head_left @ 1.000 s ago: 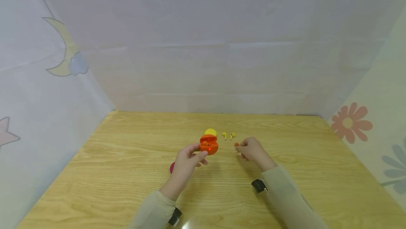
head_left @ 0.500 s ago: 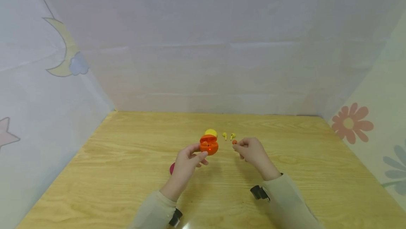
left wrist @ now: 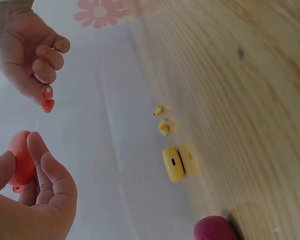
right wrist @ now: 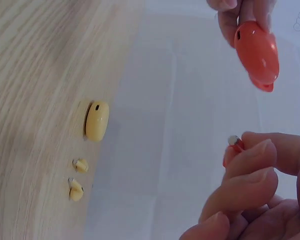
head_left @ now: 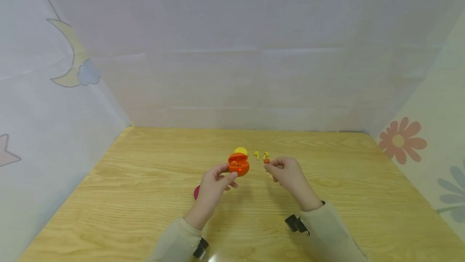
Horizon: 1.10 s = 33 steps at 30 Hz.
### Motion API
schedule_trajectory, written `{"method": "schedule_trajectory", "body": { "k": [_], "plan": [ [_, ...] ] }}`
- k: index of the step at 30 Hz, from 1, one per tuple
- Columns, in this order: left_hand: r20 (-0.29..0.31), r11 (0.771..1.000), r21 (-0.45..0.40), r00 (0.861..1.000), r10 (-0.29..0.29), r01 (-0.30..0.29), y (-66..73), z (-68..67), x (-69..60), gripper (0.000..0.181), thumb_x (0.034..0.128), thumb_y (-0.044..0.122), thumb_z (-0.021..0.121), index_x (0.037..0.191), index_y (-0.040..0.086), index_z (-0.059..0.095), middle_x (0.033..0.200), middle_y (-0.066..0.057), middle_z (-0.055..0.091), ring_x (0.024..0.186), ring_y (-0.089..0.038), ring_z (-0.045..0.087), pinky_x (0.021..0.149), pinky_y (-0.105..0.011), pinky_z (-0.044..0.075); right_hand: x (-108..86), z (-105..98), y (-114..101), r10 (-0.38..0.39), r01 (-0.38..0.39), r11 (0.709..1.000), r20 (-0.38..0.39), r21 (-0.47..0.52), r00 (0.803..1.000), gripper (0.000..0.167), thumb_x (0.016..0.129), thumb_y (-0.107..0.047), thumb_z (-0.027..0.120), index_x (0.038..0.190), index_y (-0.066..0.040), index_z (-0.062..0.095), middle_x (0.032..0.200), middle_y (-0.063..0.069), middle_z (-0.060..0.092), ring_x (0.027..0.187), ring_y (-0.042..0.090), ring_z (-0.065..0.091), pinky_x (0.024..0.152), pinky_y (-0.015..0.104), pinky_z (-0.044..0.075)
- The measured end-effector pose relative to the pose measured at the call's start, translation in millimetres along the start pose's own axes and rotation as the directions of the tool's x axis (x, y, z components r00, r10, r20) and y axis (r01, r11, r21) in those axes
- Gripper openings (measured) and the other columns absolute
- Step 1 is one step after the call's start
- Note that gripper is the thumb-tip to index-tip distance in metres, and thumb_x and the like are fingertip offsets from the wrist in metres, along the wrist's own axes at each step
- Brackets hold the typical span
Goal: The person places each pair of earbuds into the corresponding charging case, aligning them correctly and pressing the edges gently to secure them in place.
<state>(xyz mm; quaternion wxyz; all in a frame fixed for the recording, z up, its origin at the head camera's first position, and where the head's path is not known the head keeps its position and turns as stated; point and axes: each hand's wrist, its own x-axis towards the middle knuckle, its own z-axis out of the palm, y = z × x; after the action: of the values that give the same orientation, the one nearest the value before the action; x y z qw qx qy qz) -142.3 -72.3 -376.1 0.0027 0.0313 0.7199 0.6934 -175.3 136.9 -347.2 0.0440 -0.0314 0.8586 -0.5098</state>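
Observation:
My left hand (head_left: 214, 185) grips an orange earbud case (head_left: 239, 169) above the table, its lid raised and a small red light on its front. An orange earbud seems to sit inside the case. Fingers and thumb of my right hand (head_left: 288, 173) pinch another orange earbud (left wrist: 48, 105) by its stem, to the right of the case and apart from it. In the right wrist view the silvery stem tip (right wrist: 233, 140) pokes out between thumb and fingers, and the rest of that earbud is mostly hidden.
On the wooden table (head_left: 145, 161), a yellow earbud case (left wrist: 174, 164) lies behind the orange one. Beside it are two yellow earbuds (right wrist: 76, 190). A dark pink rounded object (left wrist: 215, 229) is partly hidden by my left hand in the head view. Printed cloth walls surround the table.
My right hand has moved a little left and up with the orange earbud, nearer the case. My left hand and the case have hardly moved.

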Motion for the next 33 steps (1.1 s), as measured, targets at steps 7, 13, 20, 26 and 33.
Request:
{"method": "schedule_trajectory", "body": {
  "k": [7,13,20,26,33],
  "plan": [
    [-0.003,1.000,-0.007,1.000,0.010,-0.010,1.7,1.1,-0.7,0.037,0.0945,0.014,0.064,0.125,-0.007,0.059,0.117,-0.017,0.064,0.075,-0.020,0.066,0.073,-0.032,0.050,-6.8,6.3,-7.0,-0.035,0.039,0.996,-0.055,0.084,0.998,0.018,0.094,-0.015,0.064,0.089,0.002,0.068,0.058,0.001,0.053,0.056,0.016,0.047,0.049,0.025,0.037],
    [0.007,1.000,-0.008,1.000,0.010,-0.009,-0.1,2.1,-1.2,0.037,0.0944,0.014,0.064,0.124,-0.006,0.059,0.116,-0.016,0.065,0.074,-0.019,0.065,0.075,-0.036,0.051,-14.9,16.9,-10.0,-0.072,0.087,0.987,-0.112,0.136,0.991,0.017,0.093,-0.013,0.065,0.091,0.004,0.068,0.058,0.000,0.053,0.053,0.013,0.044,0.046,0.024,0.032],
    [0.013,1.000,-0.009,1.000,0.015,-0.015,0.1,4.0,-2.2,0.037,0.0941,0.015,0.065,0.124,-0.006,0.060,0.115,-0.016,0.065,0.074,-0.020,0.066,0.076,-0.039,0.051,-22.7,28.9,-12.3,-0.104,0.142,0.967,-0.183,0.210,0.978,0.019,0.093,-0.015,0.067,0.094,0.004,0.068,0.059,0.000,0.052,0.052,0.012,0.041,0.048,0.023,0.034],
    [0.014,1.000,0.004,1.000,0.025,-0.025,0.1,4.8,-1.9,0.034,0.0937,0.015,0.065,0.122,-0.005,0.061,0.114,-0.015,0.065,0.074,-0.021,0.066,0.077,-0.041,0.052,-26.7,36.3,-14.6,-0.130,0.194,0.942,-0.234,0.273,0.963,0.018,0.092,-0.012,0.068,0.094,0.006,0.067,0.059,0.003,0.050,0.048,0.011,0.037,0.046,0.022,0.031],
    [0.018,0.998,0.002,0.998,0.058,-0.059,0.1,6.1,-4.2,0.033,0.0937,0.013,0.065,0.120,-0.006,0.061,0.113,-0.016,0.065,0.074,-0.020,0.066,0.073,-0.035,0.051,-28.2,44.1,-17.1,-0.170,0.243,0.929,-0.261,0.278,0.950,0.019,0.091,-0.013,0.069,0.093,0.006,0.067,0.060,0.003,0.048,0.047,0.010,0.034,0.044,0.021,0.028]
  ]
}}
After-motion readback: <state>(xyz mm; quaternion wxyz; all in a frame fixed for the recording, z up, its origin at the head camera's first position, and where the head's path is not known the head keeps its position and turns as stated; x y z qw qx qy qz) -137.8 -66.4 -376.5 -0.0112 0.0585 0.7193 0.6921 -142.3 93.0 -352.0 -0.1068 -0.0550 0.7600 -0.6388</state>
